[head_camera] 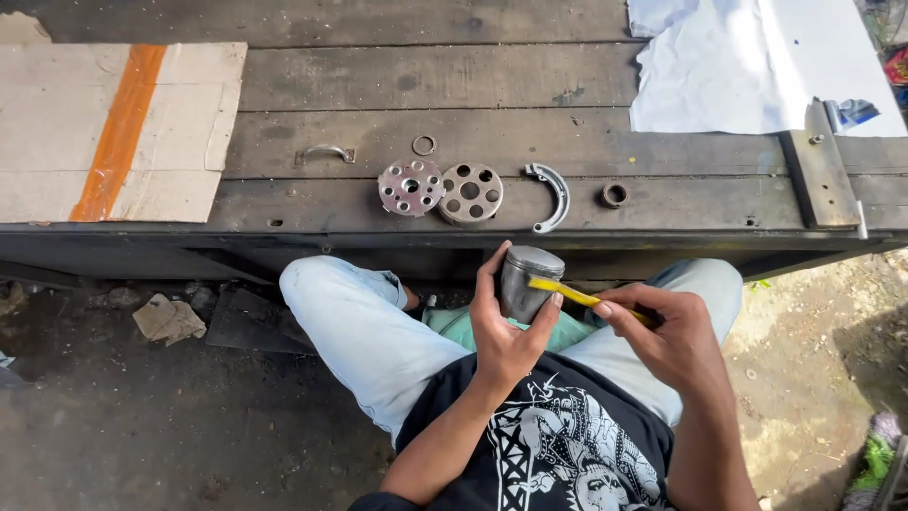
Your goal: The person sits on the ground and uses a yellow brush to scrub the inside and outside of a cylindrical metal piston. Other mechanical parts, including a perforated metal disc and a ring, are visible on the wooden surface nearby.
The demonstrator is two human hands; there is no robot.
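My left hand grips a grey metal piston, a short cylinder held upright over my lap. Fingers of my right hand pinch a thin yellow strip whose tip rests against the side of the piston. Both hands sit just in front of the edge of a dark wooden bench. On the bench lie two round perforated metal discs, a curved metal shoe, a small ring and a small bushing.
A cardboard sheet with an orange tape stripe covers the bench's left end. White paper lies at the far right, beside a metal hinge plate. A metal handle is fixed to the bench. Dirt ground with a crumpled scrap lies below.
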